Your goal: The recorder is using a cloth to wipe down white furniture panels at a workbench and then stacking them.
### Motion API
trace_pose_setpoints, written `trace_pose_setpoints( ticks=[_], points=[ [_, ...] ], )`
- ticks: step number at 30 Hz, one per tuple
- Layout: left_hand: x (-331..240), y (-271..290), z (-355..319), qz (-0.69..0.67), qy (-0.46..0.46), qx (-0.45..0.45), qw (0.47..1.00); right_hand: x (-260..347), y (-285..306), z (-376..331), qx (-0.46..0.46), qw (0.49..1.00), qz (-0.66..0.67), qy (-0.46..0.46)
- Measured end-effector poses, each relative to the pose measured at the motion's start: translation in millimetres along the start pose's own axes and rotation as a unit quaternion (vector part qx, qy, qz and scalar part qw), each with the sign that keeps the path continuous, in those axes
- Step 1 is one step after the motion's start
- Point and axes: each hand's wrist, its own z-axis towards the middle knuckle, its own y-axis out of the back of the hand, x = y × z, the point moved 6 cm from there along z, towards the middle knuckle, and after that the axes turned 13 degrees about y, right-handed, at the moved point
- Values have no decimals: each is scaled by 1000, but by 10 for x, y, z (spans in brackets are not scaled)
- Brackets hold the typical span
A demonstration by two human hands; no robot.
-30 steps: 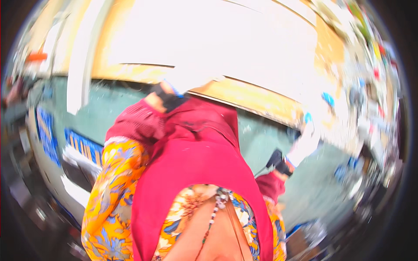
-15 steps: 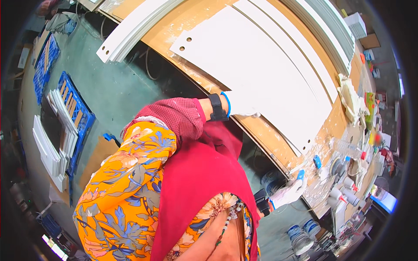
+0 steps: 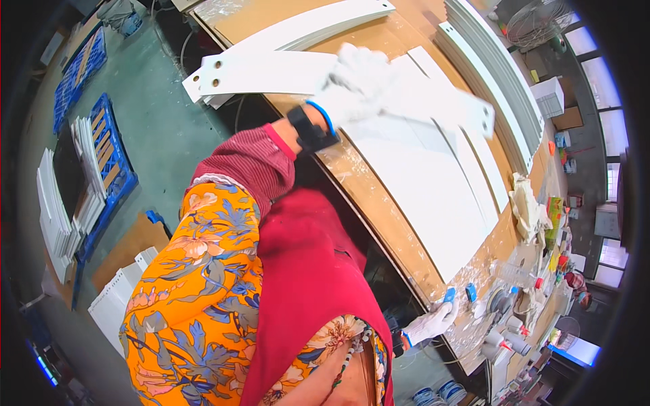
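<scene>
My left hand [image 3: 355, 84], in a white glove with a black wrist strap, reaches out over the brown workbench [image 3: 379, 203] and grips a long white strip [image 3: 264, 71] with holes at its ends. The strip is held across the flat white panels [image 3: 433, 196] on the bench, and the hand looks blurred. My right hand [image 3: 430, 325], also in a white glove, rests low at the bench's near edge beside two small blue pieces [image 3: 449, 295]. Its fingers are too small to read.
Curved white strips are stacked at the bench's far side [image 3: 494, 74]. A crumpled rag [image 3: 531, 206] and several bottles [image 3: 508, 338] sit at the right end. On the floor to the left stand blue crates [image 3: 112, 162], white boards [image 3: 57, 216] and cardboard [image 3: 128, 243].
The view has swung round over the bench. My left hand has risen from the panel's edge and now carries the long white strip across the panels. My right hand stays at the bench edge.
</scene>
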Motion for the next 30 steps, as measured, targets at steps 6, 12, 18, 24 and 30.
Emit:
trace_pose_setpoints(
  ticks=[6, 12, 18, 24, 30],
  points=[
    [1123, 308, 485, 140, 170, -2, 975, 105, -102, 45, -2, 1000, 19, -19],
    [1935, 226, 577, 153, 364, 48, 917, 5, -71, -92, -8, 999, 17, -27],
    [2139, -79, 671, 134, 344, 100, 924, 97, -239, -117, 6, 1000, -9, -13],
    [1610, 135, 576, 136, 241, 25, 960, -27, -217, -42, -14, 998, 25, -53],
    [1128, -552, -111, -102, 46, 112, 987, -36, -385, 198, 134, 866, -422, 230]
  ],
)
